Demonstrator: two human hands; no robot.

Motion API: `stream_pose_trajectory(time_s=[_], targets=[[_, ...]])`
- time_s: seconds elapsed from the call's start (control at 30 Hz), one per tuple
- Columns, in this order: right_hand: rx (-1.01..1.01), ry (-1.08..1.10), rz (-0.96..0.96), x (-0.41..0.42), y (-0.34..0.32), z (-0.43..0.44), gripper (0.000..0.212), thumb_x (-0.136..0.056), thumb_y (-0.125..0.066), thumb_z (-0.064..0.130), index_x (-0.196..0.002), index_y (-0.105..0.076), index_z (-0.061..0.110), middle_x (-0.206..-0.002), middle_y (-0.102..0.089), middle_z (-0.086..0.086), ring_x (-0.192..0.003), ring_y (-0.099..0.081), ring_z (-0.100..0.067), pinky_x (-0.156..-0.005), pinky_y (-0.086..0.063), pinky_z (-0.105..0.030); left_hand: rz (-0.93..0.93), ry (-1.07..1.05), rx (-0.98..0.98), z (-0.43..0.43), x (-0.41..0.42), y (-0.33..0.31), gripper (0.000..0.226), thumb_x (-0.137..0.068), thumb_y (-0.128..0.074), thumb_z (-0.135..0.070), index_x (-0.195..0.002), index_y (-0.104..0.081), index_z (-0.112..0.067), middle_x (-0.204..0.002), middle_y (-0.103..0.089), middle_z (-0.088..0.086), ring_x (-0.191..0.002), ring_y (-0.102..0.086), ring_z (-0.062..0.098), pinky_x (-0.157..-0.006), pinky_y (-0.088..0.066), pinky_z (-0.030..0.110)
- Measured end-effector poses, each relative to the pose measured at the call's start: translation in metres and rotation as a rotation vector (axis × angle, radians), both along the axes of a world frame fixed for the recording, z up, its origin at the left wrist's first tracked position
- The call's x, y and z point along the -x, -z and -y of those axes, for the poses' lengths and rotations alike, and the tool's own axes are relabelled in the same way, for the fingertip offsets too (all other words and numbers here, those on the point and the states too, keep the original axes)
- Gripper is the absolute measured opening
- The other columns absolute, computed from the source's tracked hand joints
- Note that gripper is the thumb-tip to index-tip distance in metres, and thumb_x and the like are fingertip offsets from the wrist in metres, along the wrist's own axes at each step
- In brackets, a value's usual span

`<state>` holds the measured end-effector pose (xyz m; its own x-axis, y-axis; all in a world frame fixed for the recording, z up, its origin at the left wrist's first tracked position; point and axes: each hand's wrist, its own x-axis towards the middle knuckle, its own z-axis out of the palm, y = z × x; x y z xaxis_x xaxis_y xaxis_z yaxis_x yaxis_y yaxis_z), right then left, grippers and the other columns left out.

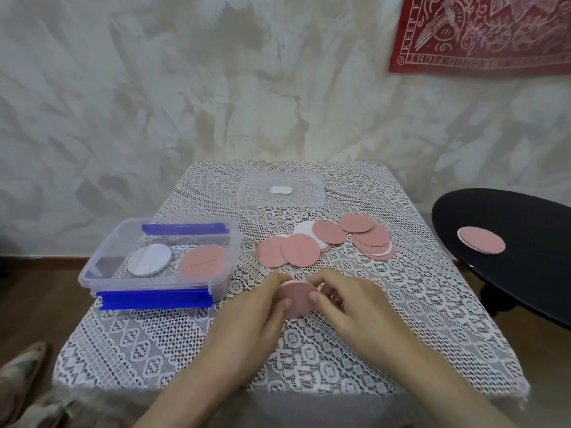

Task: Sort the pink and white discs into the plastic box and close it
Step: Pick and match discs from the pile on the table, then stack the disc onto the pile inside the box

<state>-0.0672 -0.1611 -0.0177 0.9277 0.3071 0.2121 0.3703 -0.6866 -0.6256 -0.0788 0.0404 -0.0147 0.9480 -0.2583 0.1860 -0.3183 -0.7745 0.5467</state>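
Observation:
A clear plastic box (92, 267) with blue clasps stands at the table's left; inside lie a white disc (150, 259) and a pink disc (202, 261). Its clear lid (312, 186) lies at the far middle. Several loose pink and white discs (327, 242) are spread between lid and hands. Both hands meet at the table's middle on a small stack of pink discs (297, 299): my left hand (256, 310) pinches its left edge with thumb and fingers, my right hand (343, 304) pinches its right edge.
A lace cloth (185, 344) covers the small table. A black round side table (525, 273) at the right carries one more pink disc on a white one (482, 240). A patterned wall rises behind; wooden floor and a slipper show at the left.

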Motion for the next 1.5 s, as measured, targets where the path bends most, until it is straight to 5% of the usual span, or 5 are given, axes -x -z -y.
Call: stream_pose_trajectory(time_s=[0.5, 0.63, 0.77, 1.1, 1.5], targets=[[-0.105, -0.05, 0.02, 0.007, 0.005, -0.005, 0.006, -0.101, -0.057, 0.031, -0.101, -0.061, 0.034, -0.072, -0.064, 0.012, -0.062, -0.059, -0.009, -0.053, -0.043, -0.021, 0.049, 0.105, 0.088, -0.012, -0.001, 0.008, 0.013, -0.102, -0.049, -0.03, -0.105, -0.046, -0.042, -0.08, -0.058, -0.02, -0.075, -0.056, 0.003, -0.06, -0.043, 0.023], [-0.014, -0.06, -0.041, 0.007, 0.011, -0.012, 0.004, -0.1, -0.054, 0.035, -0.099, -0.058, 0.035, -0.074, -0.066, 0.009, -0.064, -0.06, -0.009, -0.06, -0.053, -0.04, 0.019, 0.099, 0.065, -0.014, 0.001, 0.014, 0.013, -0.103, -0.048, -0.033, -0.099, -0.042, -0.043, -0.081, -0.06, -0.017, -0.075, -0.057, 0.003, -0.062, -0.046, 0.028], [-0.115, -0.06, 0.005, 0.008, -0.005, -0.02, 0.008, -0.101, -0.057, 0.032, -0.103, -0.063, 0.036, -0.076, -0.067, 0.016, -0.063, -0.059, -0.006, -0.055, -0.042, -0.022, 0.048, 0.084, 0.141, -0.022, 0.005, 0.003, 0.004, -0.101, -0.049, -0.035, -0.104, -0.05, -0.037, -0.077, -0.061, -0.015, -0.069, -0.057, 0.006, -0.059, -0.046, 0.03], [-0.131, -0.135, 0.012, -0.021, -0.041, -0.084, 0.012, -0.1, -0.058, 0.038, -0.107, -0.067, 0.036, -0.083, -0.067, 0.02, -0.077, -0.063, -0.002, -0.068, -0.052, -0.028, 0.102, -0.13, 0.382, -0.081, -0.005, -0.022, 0.016, -0.097, -0.06, -0.032, -0.106, -0.056, -0.044, -0.095, -0.065, -0.02, -0.082, -0.063, 0.009, -0.063, -0.053, 0.024], [-0.199, -0.144, -0.118, -0.07, -0.058, -0.168, 0.01, -0.097, -0.063, 0.027, -0.105, -0.067, 0.032, -0.079, -0.071, 0.009, -0.07, -0.065, -0.006, -0.072, -0.055, -0.037, 0.136, -0.488, 0.187, -0.175, -0.016, -0.032, 0.026, -0.096, -0.058, -0.036, -0.12, -0.06, -0.045, -0.105, -0.066, -0.022, -0.065, -0.057, 0.004, -0.065, -0.042, 0.033]])
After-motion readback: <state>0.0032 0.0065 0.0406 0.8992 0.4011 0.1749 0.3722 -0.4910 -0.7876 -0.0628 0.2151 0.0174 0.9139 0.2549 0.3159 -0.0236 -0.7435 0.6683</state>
